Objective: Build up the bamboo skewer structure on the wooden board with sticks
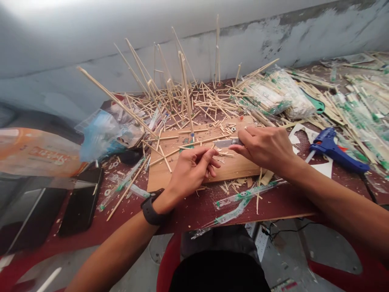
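Over the wooden board (170, 167) my left hand (194, 165) is closed in a pinch on a thin wooden stick (213, 147). My right hand (264, 147) grips a knife (224, 143) whose blade points left, its tip close to the stick at my left fingertips. Most of the knife's handle is hidden in my fist. Cut stick pieces (225, 132) and a small metal nut (233, 129) lie on the board behind the blade. A standing bundle of sticks (186, 93) rises from the board's far side.
A blue glue gun (334, 150) lies at the right. Bagged sticks (273, 95) and many loose sticks (209, 106) spread along the wall. At the left are a black phone (81, 200), a blue plastic bag (99, 132) and an orange package (42, 152). Wrappers (240, 198) lie near the front edge.
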Demonstrator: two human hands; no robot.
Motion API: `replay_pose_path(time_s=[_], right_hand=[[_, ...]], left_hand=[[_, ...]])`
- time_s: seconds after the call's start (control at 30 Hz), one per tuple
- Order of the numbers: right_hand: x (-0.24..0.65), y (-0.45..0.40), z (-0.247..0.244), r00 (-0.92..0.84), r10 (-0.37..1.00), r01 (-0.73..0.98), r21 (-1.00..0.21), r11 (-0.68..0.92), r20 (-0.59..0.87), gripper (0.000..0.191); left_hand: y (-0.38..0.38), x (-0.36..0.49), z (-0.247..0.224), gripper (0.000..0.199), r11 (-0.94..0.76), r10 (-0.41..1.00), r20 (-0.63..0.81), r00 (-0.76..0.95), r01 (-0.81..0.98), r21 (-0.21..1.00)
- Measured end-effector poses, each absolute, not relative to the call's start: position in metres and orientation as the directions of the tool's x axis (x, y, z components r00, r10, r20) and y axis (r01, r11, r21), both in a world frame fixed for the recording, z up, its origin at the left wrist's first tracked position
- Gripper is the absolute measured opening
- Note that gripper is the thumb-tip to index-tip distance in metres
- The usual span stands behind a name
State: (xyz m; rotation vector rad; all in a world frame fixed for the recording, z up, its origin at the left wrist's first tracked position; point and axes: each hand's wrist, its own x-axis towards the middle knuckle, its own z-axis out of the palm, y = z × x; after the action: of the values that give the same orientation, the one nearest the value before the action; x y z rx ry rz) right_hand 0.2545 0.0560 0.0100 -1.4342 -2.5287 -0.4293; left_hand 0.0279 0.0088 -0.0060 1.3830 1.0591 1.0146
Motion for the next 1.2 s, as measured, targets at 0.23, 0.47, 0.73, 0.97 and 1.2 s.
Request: replay_pose_path(time_s=[0.23,0.47,0.73,0.97,1.2], right_hand=[[0.28,0.071,0.011,-0.306,0.856,0.945,0.021,0.327,0.416,0.087],[0.255,0.057,0.0,-0.657,0.63,0.682,-0.03,0.73,0.414,0.076],[0.253,0.054,0.002,-0.712,0.582,0.622,-0.033,0.782,0.393,0.073],[0.268,0.068,0.003,-0.505,0.753,0.818,-0.043,0.573,0.423,0.079],[0.273,0.068,0.003,-0.542,0.637,0.709,-0.108,0.697,0.548,0.058]], left_hand=[[0.01,0.02,-0.002,0.032,-0.022,0.967,0.014,0.253,0.029,0.999],[0.007,0.027,-0.005,0.057,-0.007,0.907,0.008,0.421,-0.005,1.0],[0.006,0.027,-0.004,0.055,-0.053,0.872,0.015,0.489,0.065,0.996],[0.002,0.024,0.009,0.048,0.117,0.818,-0.093,0.567,-0.006,0.993],[0.003,0.027,0.004,0.05,0.148,0.821,-0.128,0.556,0.009,0.989]])
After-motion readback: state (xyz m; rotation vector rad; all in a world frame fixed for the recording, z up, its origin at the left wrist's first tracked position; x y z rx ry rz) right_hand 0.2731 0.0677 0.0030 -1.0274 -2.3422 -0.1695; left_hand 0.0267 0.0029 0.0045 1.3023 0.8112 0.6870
